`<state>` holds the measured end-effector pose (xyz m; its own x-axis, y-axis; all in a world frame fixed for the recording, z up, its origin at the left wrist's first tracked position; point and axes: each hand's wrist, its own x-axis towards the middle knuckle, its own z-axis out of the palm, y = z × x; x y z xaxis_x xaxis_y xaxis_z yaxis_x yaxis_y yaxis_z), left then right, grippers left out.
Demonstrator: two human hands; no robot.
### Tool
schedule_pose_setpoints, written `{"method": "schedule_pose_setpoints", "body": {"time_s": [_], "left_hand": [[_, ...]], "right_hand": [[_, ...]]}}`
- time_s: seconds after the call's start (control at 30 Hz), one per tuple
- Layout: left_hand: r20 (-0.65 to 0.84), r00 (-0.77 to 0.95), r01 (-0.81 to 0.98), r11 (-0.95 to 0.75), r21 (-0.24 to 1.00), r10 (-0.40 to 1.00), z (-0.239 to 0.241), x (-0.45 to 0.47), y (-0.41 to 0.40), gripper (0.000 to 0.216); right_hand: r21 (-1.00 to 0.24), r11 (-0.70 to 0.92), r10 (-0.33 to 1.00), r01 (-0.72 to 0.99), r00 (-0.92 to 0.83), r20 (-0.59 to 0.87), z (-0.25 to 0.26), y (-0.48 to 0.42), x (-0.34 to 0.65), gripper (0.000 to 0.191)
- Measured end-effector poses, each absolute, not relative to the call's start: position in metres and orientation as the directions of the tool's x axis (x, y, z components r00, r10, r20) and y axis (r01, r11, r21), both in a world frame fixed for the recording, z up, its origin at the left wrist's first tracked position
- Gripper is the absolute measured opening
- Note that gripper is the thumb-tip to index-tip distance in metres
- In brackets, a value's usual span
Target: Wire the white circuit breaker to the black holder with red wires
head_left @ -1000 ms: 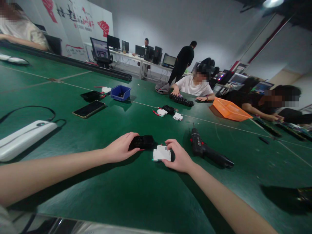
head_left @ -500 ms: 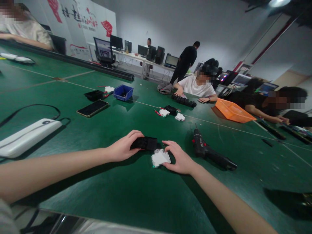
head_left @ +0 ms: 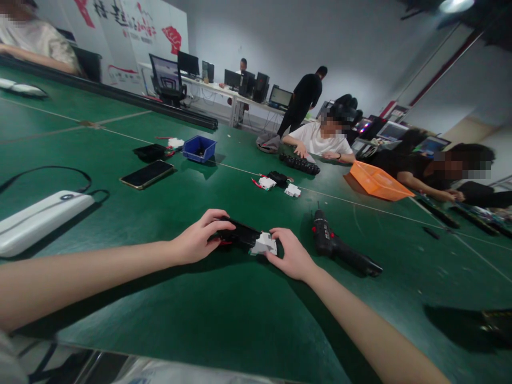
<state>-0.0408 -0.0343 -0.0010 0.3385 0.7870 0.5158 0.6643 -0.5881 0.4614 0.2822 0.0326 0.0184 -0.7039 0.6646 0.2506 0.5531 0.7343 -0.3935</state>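
My left hand (head_left: 199, 238) is closed around one end of a black plastic case (head_left: 242, 233), tilted over the green table (head_left: 192, 320). A bit of red shows beneath the case near my fingers. Between the thumb and fingers of my right hand (head_left: 294, 255) is a white, stepped block that looks like a small circuit breaker (head_left: 264, 244), with a green spot at its lower edge. The breaker meets the right end of the case; whether it sits inside cannot be made out. A black cordless screwdriver (head_left: 330, 237) lies right of my right hand.
Beyond my hands lie white breakers (head_left: 293, 190) and a black part with red wires. A phone (head_left: 147, 174), a blue bin (head_left: 200, 149) and a white device (head_left: 44, 220) are at left. An orange tray (head_left: 378, 181) stands right, near people seated across the table.
My right hand has lifted the white breaker and brought it against the black case's right end. My left hand has tilted the case. The view has shifted slightly.
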Motion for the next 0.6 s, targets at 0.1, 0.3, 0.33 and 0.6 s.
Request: {"method": "schedule_pose_setpoints", "body": {"time_s": [0.1, 0.3, 0.33, 0.6], "left_hand": [[0.491, 0.336, 0.668, -0.571, 0.478, 0.804, 0.000, -0.041, -0.033, 0.050], [0.470, 0.410, 0.618, -0.616, 0.487, 0.782, 0.013, -0.038, -0.033, 0.045], [0.467, 0.423, 0.619, -0.624, 0.477, 0.777, 0.014, -0.038, -0.033, 0.047], [0.481, 0.455, 0.620, -0.654, 0.432, 0.749, 0.013, -0.040, -0.035, 0.049]], "right_hand": [[-0.365, 0.698, 0.715, 0.617, -0.635, 0.294, 0.014, 0.035, 0.282, 0.030], [-0.320, 0.572, 0.812, 0.756, -0.465, 0.353, 0.006, 0.039, 0.283, 0.029], [-0.314, 0.560, 0.817, 0.767, -0.448, 0.363, 0.005, 0.039, 0.283, 0.029], [-0.347, 0.601, 0.795, 0.720, -0.497, 0.348, 0.008, 0.039, 0.283, 0.033]]}}
